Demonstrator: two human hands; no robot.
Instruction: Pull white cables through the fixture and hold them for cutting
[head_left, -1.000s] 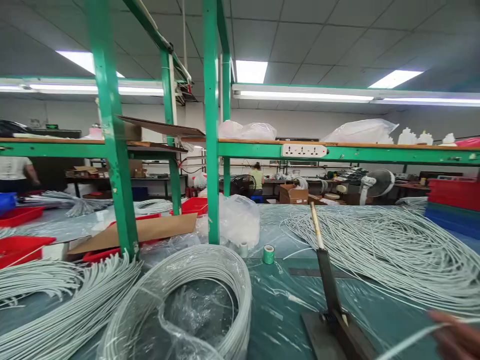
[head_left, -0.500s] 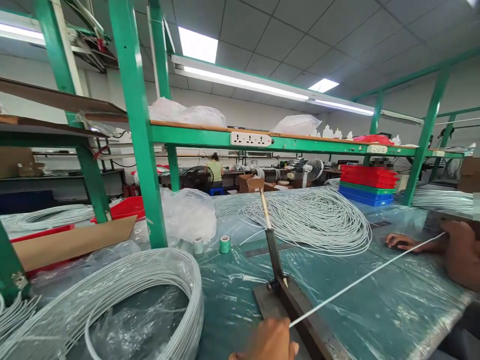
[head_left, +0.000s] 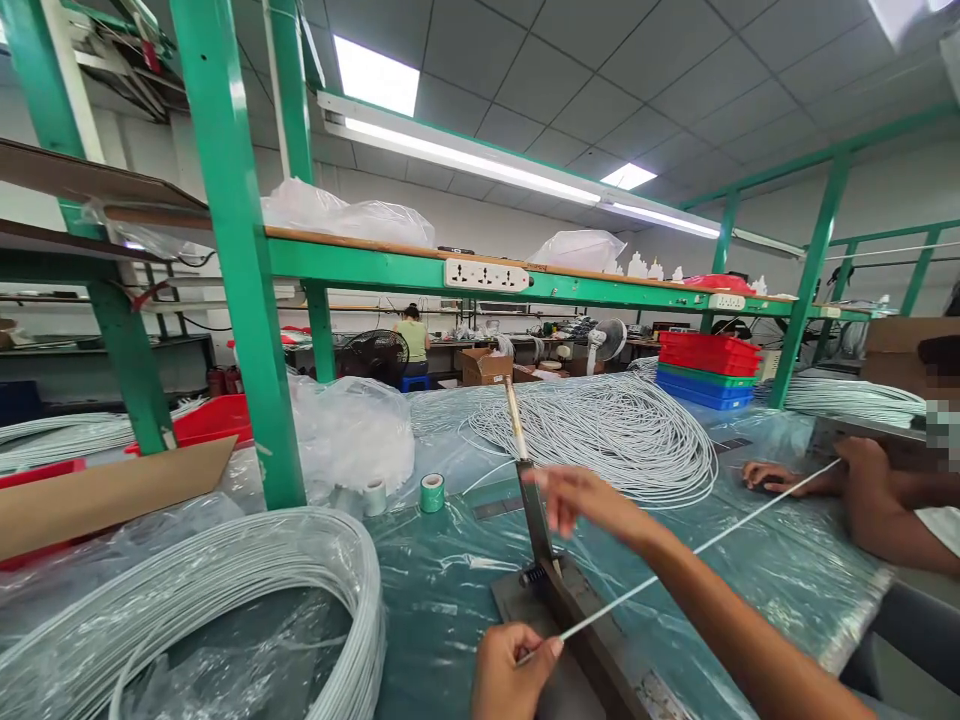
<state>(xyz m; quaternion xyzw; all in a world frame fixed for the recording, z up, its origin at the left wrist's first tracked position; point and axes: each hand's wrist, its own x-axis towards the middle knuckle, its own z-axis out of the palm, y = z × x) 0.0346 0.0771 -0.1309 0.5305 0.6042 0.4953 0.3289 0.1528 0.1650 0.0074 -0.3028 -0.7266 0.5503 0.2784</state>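
Note:
My left hand (head_left: 514,668) pinches the end of a thin white cable (head_left: 731,530) near the bottom centre. The cable runs taut up to the right, under my right forearm, to a co-worker's hand (head_left: 862,455). My right hand (head_left: 577,500) is raised at the upright of a bench-mounted metal lever tool (head_left: 536,525). Its fingers are apart and slightly blurred; whether they touch the lever I cannot tell. Light tape wraps the lever's handle (head_left: 516,415). The cable passes across the tool's long dark bar, just beside my left hand.
A wrapped cable coil (head_left: 352,590) lies at left, and a large loose coil (head_left: 600,435) behind the tool. A green tape roll (head_left: 432,493), a plastic bag (head_left: 352,430) and stacked trays (head_left: 709,365) stand on the bench. A green post (head_left: 244,300) rises at left.
My right hand has come into view from the lower right and reached the lever. My left hand has moved slightly left, still on the cable. The camera view has shifted right.

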